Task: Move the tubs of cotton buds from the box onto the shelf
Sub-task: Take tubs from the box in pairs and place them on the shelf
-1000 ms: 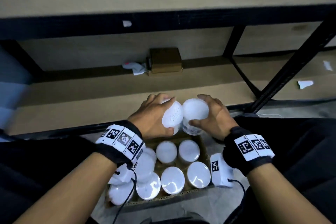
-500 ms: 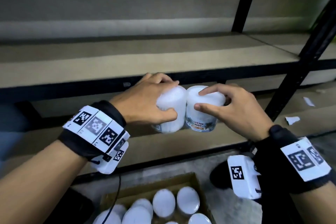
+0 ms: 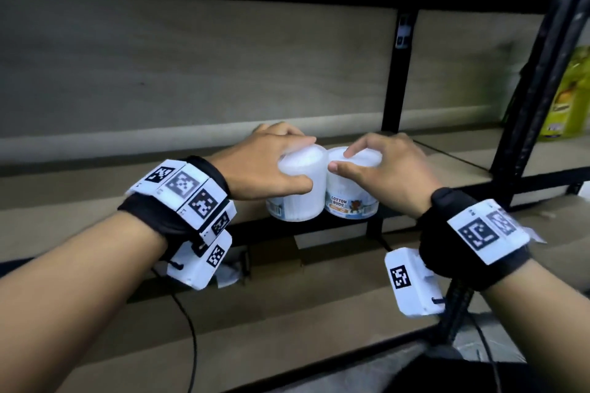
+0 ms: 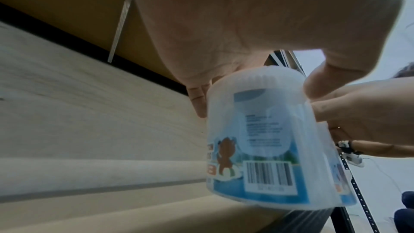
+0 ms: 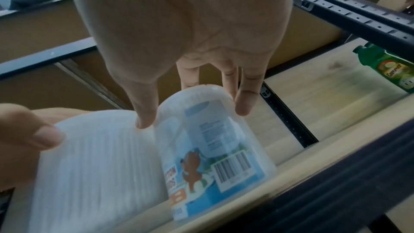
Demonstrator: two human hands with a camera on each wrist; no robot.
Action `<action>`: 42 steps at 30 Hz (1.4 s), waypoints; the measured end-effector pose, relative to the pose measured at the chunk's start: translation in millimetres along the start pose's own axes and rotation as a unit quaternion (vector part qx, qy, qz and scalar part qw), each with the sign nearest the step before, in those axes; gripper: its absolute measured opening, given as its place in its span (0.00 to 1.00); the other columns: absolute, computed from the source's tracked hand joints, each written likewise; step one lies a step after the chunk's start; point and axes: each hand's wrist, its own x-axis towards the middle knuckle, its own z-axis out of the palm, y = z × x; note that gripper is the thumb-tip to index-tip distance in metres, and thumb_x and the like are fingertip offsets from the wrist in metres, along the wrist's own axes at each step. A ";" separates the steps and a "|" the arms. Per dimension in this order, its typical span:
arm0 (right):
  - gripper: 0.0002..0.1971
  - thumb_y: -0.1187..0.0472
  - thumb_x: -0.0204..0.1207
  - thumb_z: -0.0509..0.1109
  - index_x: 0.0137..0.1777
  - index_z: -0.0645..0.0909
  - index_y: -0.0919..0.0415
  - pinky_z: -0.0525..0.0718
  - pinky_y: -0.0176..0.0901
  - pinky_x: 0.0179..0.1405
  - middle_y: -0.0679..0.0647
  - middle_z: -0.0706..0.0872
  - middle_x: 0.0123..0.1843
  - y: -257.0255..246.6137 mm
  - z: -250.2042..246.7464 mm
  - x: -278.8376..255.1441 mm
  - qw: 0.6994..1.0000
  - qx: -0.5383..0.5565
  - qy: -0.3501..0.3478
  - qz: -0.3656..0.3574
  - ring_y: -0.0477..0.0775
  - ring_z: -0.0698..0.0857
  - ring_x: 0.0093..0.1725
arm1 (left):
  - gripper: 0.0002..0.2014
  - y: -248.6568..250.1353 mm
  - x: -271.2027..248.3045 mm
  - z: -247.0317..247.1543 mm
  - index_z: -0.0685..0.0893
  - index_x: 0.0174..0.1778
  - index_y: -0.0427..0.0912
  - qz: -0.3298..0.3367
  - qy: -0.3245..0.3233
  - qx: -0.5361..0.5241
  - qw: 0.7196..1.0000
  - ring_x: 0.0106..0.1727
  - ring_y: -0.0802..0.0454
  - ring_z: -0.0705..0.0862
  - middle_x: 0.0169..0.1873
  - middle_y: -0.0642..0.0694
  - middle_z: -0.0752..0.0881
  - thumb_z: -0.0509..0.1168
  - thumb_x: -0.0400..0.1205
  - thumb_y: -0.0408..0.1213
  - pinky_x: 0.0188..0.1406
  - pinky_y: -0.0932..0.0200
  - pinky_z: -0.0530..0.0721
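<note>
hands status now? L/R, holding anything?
Left hand: grips a translucent white plastic tub of cotton buds from above.
Right hand: grips a second such tub by its top.

Translucent, frosted plastic tubs (image 3: 298, 182) with glossy printed labels; matt pale wood shelf (image 3: 95, 201), black metal frame (image 3: 536, 73).

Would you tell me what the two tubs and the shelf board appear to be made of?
Left tub and right tub: probably translucent frosted plastic, since white buds show through, with glossy printed labels. Shelf board: seemingly matt pale wood or chipboard, faint grain visible.
</note>
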 end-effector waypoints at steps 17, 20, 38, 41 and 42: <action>0.27 0.23 0.60 0.70 0.48 0.81 0.42 0.76 0.50 0.61 0.54 0.70 0.60 12.9 32.8 52.9 0.995 -0.037 -0.018 0.087 0.64 0.73 0.69 | 0.43 -26.3 56.6 24.6 0.73 0.77 0.56 -0.069 -0.065 0.001 0.995 0.75 0.49 0.69 0.74 0.52 0.72 0.62 0.62 0.63 0.75 0.52 0.69; 0.26 0.24 0.63 0.69 0.52 0.82 0.40 0.75 0.51 0.65 0.54 0.70 0.65 14.0 29.8 52.1 0.995 -0.039 -0.036 0.084 0.63 0.72 0.71 | 0.48 -32.2 55.9 28.0 0.70 0.79 0.58 -0.070 -0.063 -0.002 0.996 0.75 0.47 0.68 0.76 0.53 0.71 0.56 0.58 0.67 0.75 0.46 0.70; 0.18 0.60 0.72 0.74 0.59 0.86 0.39 0.83 0.45 0.57 0.45 0.88 0.58 11.6 0.9 49.8 0.977 -0.163 -0.081 -0.108 0.50 0.83 0.59 | 0.14 -26.3 39.7 14.4 0.86 0.61 0.56 -0.008 0.011 0.034 0.999 0.59 0.55 0.80 0.57 0.54 0.83 0.69 0.79 0.49 0.59 0.58 0.78; 0.17 0.59 0.71 0.77 0.56 0.87 0.37 0.79 0.39 0.53 0.43 0.88 0.54 10.6 1.7 59.0 0.978 -0.162 -0.084 -0.101 0.49 0.84 0.56 | 0.15 -25.2 46.8 13.2 0.85 0.63 0.55 -0.005 -0.003 0.055 0.998 0.61 0.55 0.80 0.60 0.54 0.84 0.68 0.80 0.49 0.58 0.60 0.76; 0.17 0.59 0.70 0.79 0.56 0.88 0.38 0.79 0.38 0.53 0.43 0.89 0.53 9.5 2.3 62.8 0.977 -0.165 -0.087 -0.099 0.48 0.84 0.55 | 0.15 -25.6 50.6 12.7 0.85 0.64 0.55 -0.004 -0.006 0.063 0.998 0.60 0.55 0.80 0.60 0.54 0.84 0.67 0.81 0.48 0.56 0.62 0.74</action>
